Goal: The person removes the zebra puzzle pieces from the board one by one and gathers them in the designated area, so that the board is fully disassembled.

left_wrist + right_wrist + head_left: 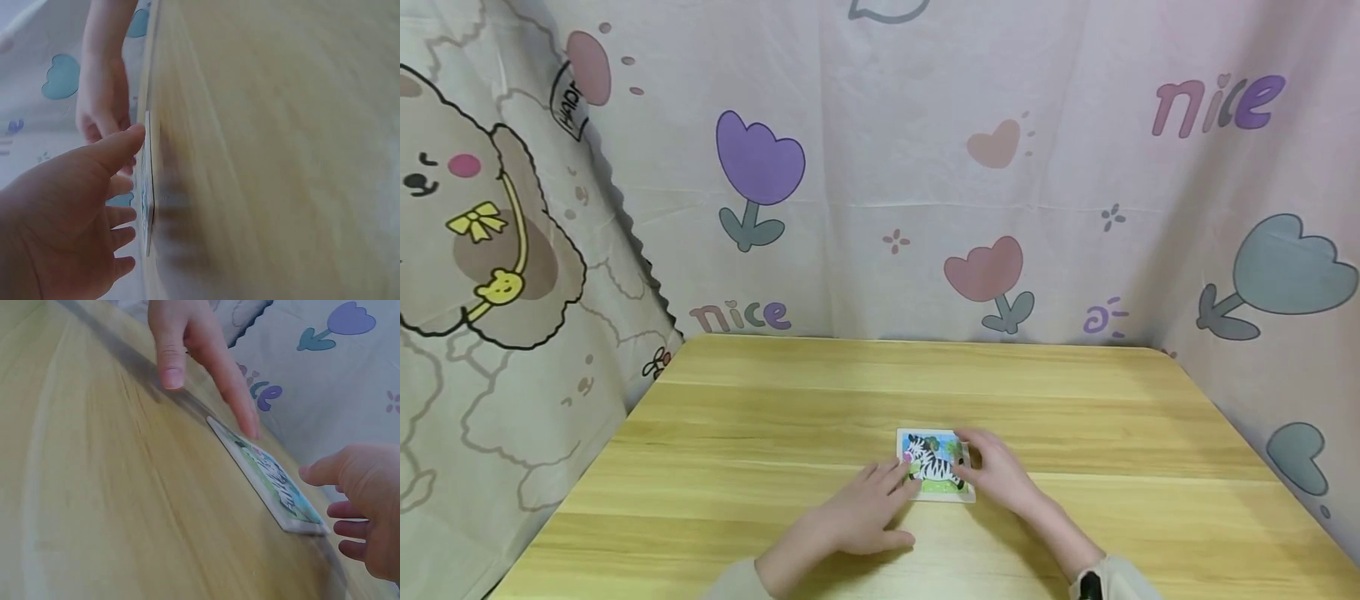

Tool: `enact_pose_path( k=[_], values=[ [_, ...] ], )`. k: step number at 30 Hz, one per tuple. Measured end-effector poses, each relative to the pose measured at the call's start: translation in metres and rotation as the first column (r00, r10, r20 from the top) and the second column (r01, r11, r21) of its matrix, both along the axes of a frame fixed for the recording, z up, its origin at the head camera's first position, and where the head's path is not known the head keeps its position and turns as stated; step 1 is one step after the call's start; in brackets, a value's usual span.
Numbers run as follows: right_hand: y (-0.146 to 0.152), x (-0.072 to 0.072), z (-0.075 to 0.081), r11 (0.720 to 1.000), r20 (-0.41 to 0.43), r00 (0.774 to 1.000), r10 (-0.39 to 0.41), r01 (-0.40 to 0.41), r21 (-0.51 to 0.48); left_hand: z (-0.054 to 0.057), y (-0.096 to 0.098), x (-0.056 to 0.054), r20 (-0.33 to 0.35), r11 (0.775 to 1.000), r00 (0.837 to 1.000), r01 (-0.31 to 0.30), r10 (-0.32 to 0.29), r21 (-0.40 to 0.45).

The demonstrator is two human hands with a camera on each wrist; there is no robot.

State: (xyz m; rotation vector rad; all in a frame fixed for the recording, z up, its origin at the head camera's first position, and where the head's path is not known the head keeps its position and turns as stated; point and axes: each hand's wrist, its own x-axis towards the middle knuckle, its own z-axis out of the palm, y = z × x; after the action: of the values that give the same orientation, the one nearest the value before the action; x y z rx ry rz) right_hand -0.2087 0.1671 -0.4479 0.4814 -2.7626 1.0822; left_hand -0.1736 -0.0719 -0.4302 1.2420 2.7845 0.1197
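While the zebra card (pixel 934 468) lies on the table (pixel 760 417) between the left hand (pixel 867 510), fingers spread, and the right hand (pixel 998 473), fingers loosely parted, light, even edge contact probably steadies it best.

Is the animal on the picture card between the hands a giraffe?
No, the head view shows a black-and-white striped zebra on the picture card.

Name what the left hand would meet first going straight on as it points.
Probably the zebra card; in the head view the left hand overlaps its edge, though contact is unclear.
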Motion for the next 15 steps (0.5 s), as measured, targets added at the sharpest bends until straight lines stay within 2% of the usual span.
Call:
enact_pose_path(
  k=[7, 15],
  values=[
    [-0.012, -0.01, 0.003, 1.0, -0.013, 1.0, 0.028, -0.028, 0.01, -0.002, -0.001, 0.004, 0.011, 0.997, 1.0, 0.028, -0.028, -0.068],
    [-0.026, -0.027, -0.001, 0.993, -0.039, 0.993, 0.115, -0.114, 0.021, -0.005, 0.003, -0.001, -0.015, 0.996, 1.0, 0.024, -0.025, -0.089]
  ],
)
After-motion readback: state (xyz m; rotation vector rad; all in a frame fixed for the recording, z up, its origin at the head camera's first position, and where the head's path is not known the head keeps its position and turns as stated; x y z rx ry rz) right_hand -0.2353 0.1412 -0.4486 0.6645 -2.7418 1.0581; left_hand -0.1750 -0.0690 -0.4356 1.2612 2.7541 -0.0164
